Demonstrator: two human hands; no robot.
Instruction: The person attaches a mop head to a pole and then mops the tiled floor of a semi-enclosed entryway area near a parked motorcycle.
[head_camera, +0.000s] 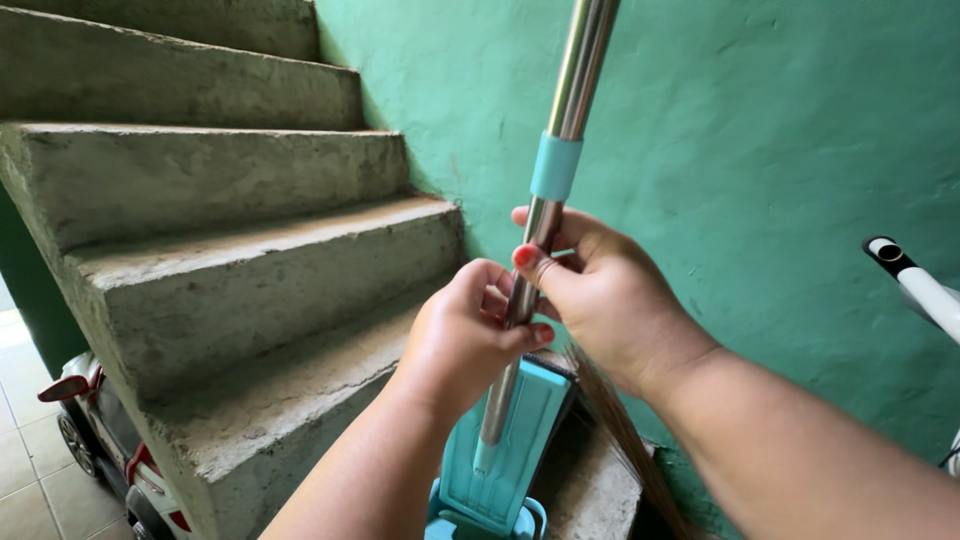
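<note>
Head view, looking down a stairwell: both hands close around the metal mop pole, which rises steeply from lower centre to the top edge of the frame. Left hand wraps the shaft from the left, fingers curled shut on it just above the point where the pole meets the flat teal mop head. Right hand grips from the right, touching the left, its thumb pressed against the shaft a little higher; both hold firmly with no gap showing. A teal collar rings the pole above the hands, between a lower and an upper section of shaft. Judged from this frame, the pole stands seated in the mop head and the hands work at the lower section; whether any joint is being tightened, loosened or merely held cannot be told. The mop head appears to sit in a teal bucket at the bottom edge, whose contents are hidden; the bristles of a straw broom lean just beside it. Rough concrete stairs climb to the left against a green wall. A red-and-white toy car rests on the tiled floor below the steps, and a white handle with a black tip enters at the right edge.
</note>
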